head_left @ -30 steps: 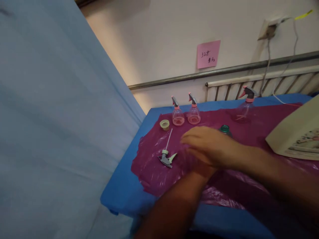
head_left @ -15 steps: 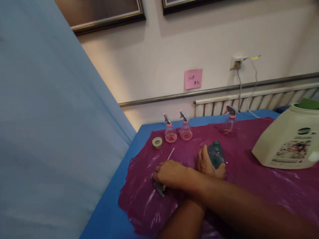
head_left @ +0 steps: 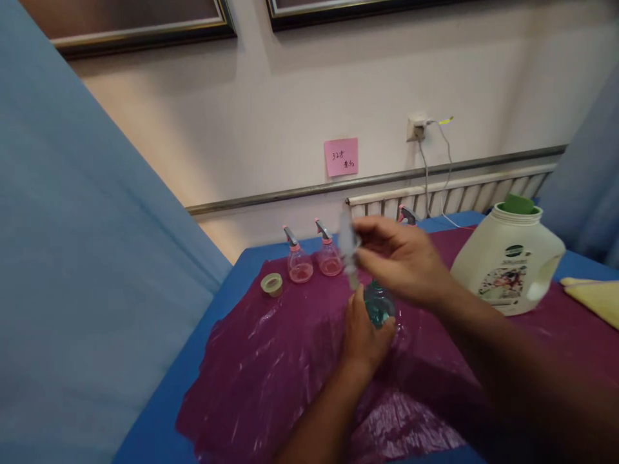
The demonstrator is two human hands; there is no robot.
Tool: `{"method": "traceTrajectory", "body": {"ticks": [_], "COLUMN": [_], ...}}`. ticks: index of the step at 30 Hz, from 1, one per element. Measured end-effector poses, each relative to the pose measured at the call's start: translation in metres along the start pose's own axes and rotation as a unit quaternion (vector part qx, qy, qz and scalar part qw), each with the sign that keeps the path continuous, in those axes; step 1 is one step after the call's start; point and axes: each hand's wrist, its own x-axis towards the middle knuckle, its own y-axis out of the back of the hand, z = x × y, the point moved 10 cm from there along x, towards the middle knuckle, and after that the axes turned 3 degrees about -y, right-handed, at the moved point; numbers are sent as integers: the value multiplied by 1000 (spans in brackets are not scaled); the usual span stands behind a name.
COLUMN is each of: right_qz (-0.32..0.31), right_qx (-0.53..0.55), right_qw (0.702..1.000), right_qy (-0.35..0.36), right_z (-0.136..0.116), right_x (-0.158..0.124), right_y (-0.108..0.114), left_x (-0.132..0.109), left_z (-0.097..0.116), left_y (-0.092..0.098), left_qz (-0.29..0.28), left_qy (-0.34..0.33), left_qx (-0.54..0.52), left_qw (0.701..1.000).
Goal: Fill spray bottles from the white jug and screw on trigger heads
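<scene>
My left hand (head_left: 362,335) is wrapped round a small clear bottle with green liquid (head_left: 378,305) that stands upright on the purple plastic sheet (head_left: 271,367). My right hand (head_left: 401,258) is closed on a grey spray trigger head (head_left: 347,245), blurred by motion, and holds it just above and left of the bottle's neck.
Two small spray bottles with pink liquid (head_left: 300,264) (head_left: 329,258) stand at the back, a third (head_left: 407,216) shows behind my right hand. A yellow-green cap (head_left: 271,284) lies at left. A large cream jug with a green cap (head_left: 507,264) stands right. A blue curtain (head_left: 87,270) hangs left.
My right hand has picked the trigger head up off the sheet and lifted it over the bottle. My left hand still grips the bottle. The camera has tilted up and swung right.
</scene>
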Motion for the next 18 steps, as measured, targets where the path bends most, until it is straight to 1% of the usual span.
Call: {"method": "traceTrajectory", "body": {"ticks": [2,3,5,6,9,13,18], "right_qz": [63,94,140,151,150,128,44], "right_qx": [35,42,46,49,66,85,119], "right_qw": [997,993,987,984,980,976,963], "right_qy": [-39,-52,-71,-80,-111,-152,-237], "right_z": [5,8,15,19,36,61,103], "right_x": [2,1,-3,-5,-10,-11,-18], "right_y": [42,59,82,88,88,75,53], "left_x": [0,-1,-2,-2,-3,-2,0], "left_z": [1,1,-1,-2,-2,-2,-1], "left_y": [-2,-3,-4,-3,-2,-2,-2], "left_qz": [-8,-12,-18,-19,-18,-16,-13], "left_qy": [-7,-9,-6,-4,-5,-10,-1], "left_qx": [-1,-3,-4,-2,0,7,3], "left_qw": [1000,1000,1000,1000,1000,1000,1000]}}
